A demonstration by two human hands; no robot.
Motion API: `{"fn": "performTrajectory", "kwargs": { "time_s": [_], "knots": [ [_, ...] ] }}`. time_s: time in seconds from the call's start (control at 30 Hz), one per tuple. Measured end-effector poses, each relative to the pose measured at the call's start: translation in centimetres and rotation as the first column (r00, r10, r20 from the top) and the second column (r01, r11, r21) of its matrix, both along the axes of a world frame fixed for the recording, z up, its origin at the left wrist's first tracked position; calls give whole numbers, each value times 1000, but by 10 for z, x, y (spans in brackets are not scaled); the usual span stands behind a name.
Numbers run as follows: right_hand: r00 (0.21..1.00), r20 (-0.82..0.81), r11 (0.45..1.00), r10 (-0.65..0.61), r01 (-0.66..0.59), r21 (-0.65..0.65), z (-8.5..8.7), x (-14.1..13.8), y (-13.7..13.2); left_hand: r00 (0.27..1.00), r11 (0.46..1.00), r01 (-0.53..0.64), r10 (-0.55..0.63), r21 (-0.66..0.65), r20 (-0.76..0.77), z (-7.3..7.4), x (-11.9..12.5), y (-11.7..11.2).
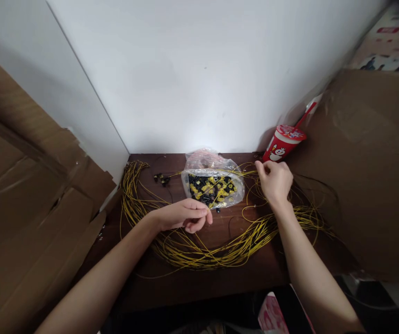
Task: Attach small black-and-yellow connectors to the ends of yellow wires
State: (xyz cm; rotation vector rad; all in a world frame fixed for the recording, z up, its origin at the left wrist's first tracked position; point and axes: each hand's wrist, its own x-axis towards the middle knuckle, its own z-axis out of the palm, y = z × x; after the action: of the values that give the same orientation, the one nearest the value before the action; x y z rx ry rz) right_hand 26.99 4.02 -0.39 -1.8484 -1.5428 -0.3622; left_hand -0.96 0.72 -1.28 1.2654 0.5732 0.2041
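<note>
My left hand point(188, 215) is closed in a pinch on a thin yellow wire point(220, 195) that runs up and to the right. My right hand point(274, 181) is curled closed on the far end of the same wire, near the red cup. Between the hands lies a clear plastic bag point(213, 183) full of small yellow and black connectors. A big tangled loop of yellow wires point(199, 250) spreads over the dark wooden table point(248, 273) under both hands.
A red paper cup with lid and straw point(283, 143) stands at the back right against the white wall. Cardboard sheets flank the table, left point(28, 199) and right point(370, 176). A few black connectors point(162, 178) lie at the back left.
</note>
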Motion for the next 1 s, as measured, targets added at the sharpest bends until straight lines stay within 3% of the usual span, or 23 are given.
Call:
{"fn": "performTrajectory", "kwargs": {
  "time_s": [0.07,0.13,0.23,0.37,0.5,0.6,0.73,0.87,1.0],
  "knots": [
    [981,26,969,192,-193,154,-1,-15,-4,1000,1000,-18,18,-18,-3,0,0,0],
    [919,14,891,394,-386,239,1,-35,-12,1000,999,-22,22,-26,-3,0,0,1],
    [717,30,710,696,-695,115,4,-64,-27,1000,1000,-21,21,-22,15,0,0,1],
    [508,-43,508,860,-861,-29,3,-79,-37,999,999,-33,34,-34,38,-2,1,0],
    [368,-121,370,922,-929,-8,-3,-75,-35,995,995,-94,95,-26,36,0,2,0],
    [369,-139,375,919,-927,18,-7,-72,-32,989,988,-148,148,43,12,6,-1,2],
    [421,-146,420,895,-907,-39,-9,-73,-29,960,934,-232,264,273,-88,18,-6,3],
    [402,-139,383,905,-912,-145,-13,-73,-26,884,765,-210,415,609,-215,20,-5,3],
    [438,-114,410,892,-888,-207,-16,-74,-26,848,585,-84,467,807,-250,14,-3,1]
  ]
}}
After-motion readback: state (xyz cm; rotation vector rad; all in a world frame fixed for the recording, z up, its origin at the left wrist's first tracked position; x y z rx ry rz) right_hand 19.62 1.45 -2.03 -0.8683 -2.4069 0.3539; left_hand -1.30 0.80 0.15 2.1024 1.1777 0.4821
